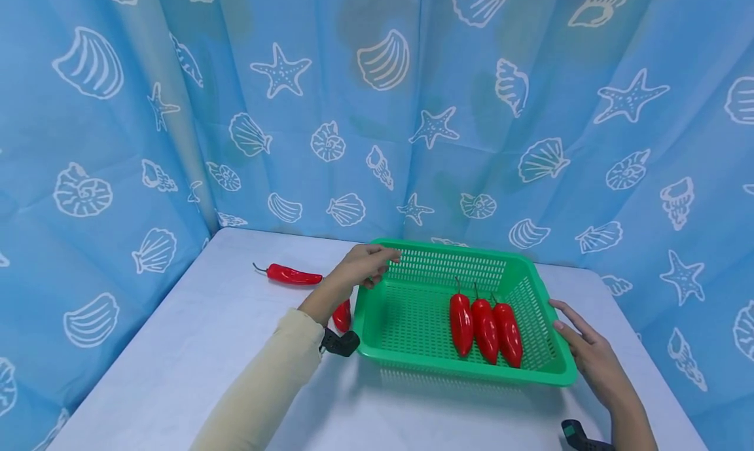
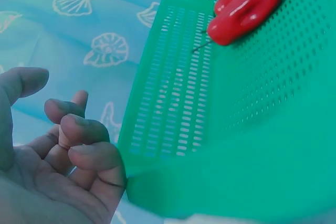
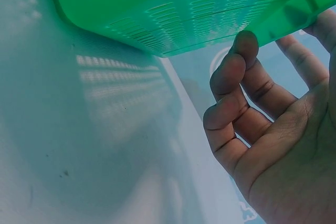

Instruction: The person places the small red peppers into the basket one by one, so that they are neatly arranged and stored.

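A green plastic basket (image 1: pixel 465 367) with slotted walls stands on the white table. Three red chili peppers (image 1: pixel 461 324) lie side by side in its right half, stems toward the back. Over the basket's back left corner is my left hand (image 1: pixel 368 264), fingers loosely bent and holding nothing; the left wrist view shows them beside the basket wall (image 2: pixel 168 87). My right hand (image 1: pixel 595 359) touches the right rim with its fingertips. From below, the right wrist view shows the bent fingers (image 3: pixel 226 74) near the basket's outer wall (image 3: pixel 184 22); the thumb's contact there is unclear.
Left of the basket, one red chili pepper (image 1: pixel 293 275) lies on the table (image 1: pixel 194 346). Another chili pepper (image 1: pixel 341 315) lies between my left forearm and the basket, partly hidden. A blue curtain (image 1: pixel 353 110) with white shell prints hangs around the table.
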Motion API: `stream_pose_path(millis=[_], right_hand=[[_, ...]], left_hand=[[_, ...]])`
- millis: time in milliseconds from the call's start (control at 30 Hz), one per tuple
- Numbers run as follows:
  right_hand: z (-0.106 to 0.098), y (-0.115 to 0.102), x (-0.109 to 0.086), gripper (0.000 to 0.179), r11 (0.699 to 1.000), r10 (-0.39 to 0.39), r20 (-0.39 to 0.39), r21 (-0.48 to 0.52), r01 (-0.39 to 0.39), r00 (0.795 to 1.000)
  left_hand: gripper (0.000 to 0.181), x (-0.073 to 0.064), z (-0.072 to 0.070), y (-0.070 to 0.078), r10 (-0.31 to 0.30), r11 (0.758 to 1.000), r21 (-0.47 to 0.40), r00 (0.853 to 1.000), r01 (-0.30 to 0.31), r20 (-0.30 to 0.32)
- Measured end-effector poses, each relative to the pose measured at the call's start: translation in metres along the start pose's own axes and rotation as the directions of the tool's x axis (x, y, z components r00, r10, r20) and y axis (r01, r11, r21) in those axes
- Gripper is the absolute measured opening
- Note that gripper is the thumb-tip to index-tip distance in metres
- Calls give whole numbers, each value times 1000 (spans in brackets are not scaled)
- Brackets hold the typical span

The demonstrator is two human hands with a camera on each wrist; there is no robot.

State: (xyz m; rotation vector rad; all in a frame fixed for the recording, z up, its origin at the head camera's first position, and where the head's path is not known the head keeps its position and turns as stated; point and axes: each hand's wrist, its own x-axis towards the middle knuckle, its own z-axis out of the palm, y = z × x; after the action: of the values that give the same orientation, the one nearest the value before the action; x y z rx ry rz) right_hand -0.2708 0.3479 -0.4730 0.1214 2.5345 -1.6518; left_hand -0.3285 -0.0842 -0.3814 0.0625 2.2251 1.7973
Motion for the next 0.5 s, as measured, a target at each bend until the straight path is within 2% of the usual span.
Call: stream_pose_path(millis=[267, 500], right_hand=[[-1, 1, 1, 72, 1000, -13, -4, 7, 13, 1000], [-1, 1, 3, 74, 1000, 4, -6, -2, -4, 1000]], left_hand=[[34, -4, -16, -10, 14, 999, -41, 998, -17, -64], [35, -12, -32, -23, -33, 999, -1, 985, 33, -169]])
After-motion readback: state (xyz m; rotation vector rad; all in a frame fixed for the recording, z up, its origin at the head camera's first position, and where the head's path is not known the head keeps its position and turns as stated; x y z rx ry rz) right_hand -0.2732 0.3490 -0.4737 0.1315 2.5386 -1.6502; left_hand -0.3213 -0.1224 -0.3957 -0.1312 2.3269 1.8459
